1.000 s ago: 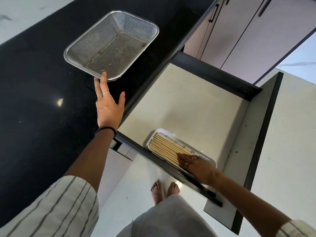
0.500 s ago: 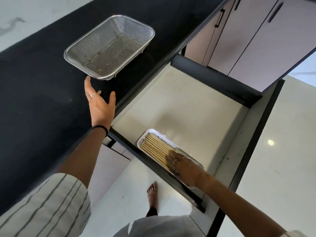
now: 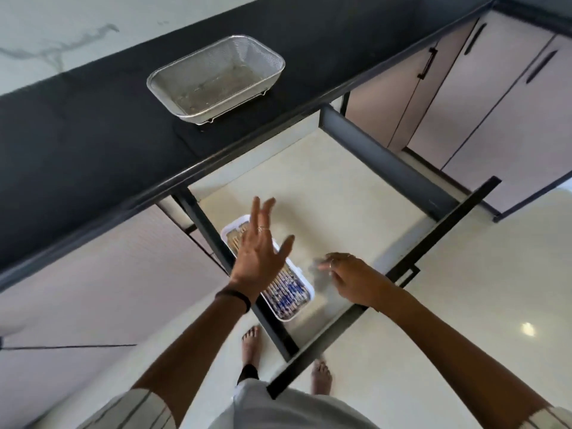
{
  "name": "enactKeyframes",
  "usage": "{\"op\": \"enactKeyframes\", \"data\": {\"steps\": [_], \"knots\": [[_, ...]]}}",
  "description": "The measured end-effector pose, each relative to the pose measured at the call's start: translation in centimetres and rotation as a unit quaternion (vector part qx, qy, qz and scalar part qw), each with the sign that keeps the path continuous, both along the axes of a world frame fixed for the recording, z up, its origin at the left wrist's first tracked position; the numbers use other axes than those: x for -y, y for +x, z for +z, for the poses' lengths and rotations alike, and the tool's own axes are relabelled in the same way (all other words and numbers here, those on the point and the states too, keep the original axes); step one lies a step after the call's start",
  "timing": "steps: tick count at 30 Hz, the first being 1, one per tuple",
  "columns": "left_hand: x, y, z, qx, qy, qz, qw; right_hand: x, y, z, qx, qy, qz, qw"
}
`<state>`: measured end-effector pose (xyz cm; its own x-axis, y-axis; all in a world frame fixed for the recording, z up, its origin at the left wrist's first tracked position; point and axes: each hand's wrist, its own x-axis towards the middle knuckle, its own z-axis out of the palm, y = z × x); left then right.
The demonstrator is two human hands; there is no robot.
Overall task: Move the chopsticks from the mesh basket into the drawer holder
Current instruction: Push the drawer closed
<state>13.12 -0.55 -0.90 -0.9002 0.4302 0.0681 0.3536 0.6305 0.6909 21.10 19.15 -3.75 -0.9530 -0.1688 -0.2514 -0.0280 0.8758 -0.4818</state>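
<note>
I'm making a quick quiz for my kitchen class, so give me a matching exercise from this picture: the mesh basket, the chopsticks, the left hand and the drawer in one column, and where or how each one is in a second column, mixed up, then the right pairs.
Things:
1. mesh basket
2. chopsticks
3. left hand
4. drawer

Places or states:
A. lying side by side in the white holder
B. pulled out, open
C. on the black countertop, no chopsticks inside
D. fingers spread, raised over the holder

Pairs: 1-C, 2-A, 3-D, 4-B
</note>
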Motion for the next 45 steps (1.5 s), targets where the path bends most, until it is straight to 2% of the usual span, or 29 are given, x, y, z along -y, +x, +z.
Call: {"op": "enactKeyframes", "data": {"steps": [4, 7, 11, 16, 29, 33, 35, 39, 45], "knots": [[-2.8, 6.6, -1.0, -0.059, -0.037, -0.072, 0.995, -3.8, 2.0, 0.3, 0.037, 0.022, 0.028, 0.999], [-4.1, 10.3, -2.5, -0.005, -0.101, -0.101, 0.99, -5.6, 3.1, 0.4, 0.059, 0.037, 0.041, 0.997], [-4.0, 12.5, -4.9, 0.019, -0.202, -0.13, 0.971, -6.4, 3.9, 0.2, 0.066, 0.086, 0.106, 0.988], [-3.7, 12.6, -5.7, 0.0, -0.168, -0.085, 0.982, -5.9, 3.9, -0.5, 0.034, 0.13, 0.119, 0.984], [-1.5, 5.0, -4.5, -0.077, -0.19, -0.029, 0.978, -3.3, -4.1, -0.9, -0.027, 0.133, 0.122, 0.983], [-0.1, 0.7, -4.2, -0.086, -0.231, -0.021, 0.969, -1.5, -7.6, -0.5, -0.088, 0.172, 0.117, 0.974], [0.6, -1.7, -4.2, -0.093, -0.262, -0.009, 0.961, -0.1, -8.5, -0.1, -0.136, 0.186, 0.072, 0.97], [2.0, -5.9, -4.0, -0.088, -0.307, 0.035, 0.947, 3.0, -9.1, -0.7, -0.147, 0.104, -0.068, 0.981], [4.4, -11.8, -2.7, -0.1, -0.355, 0.066, 0.927, 8.1, -12.8, -1.0, -0.058, -0.126, -0.216, 0.967]]}}
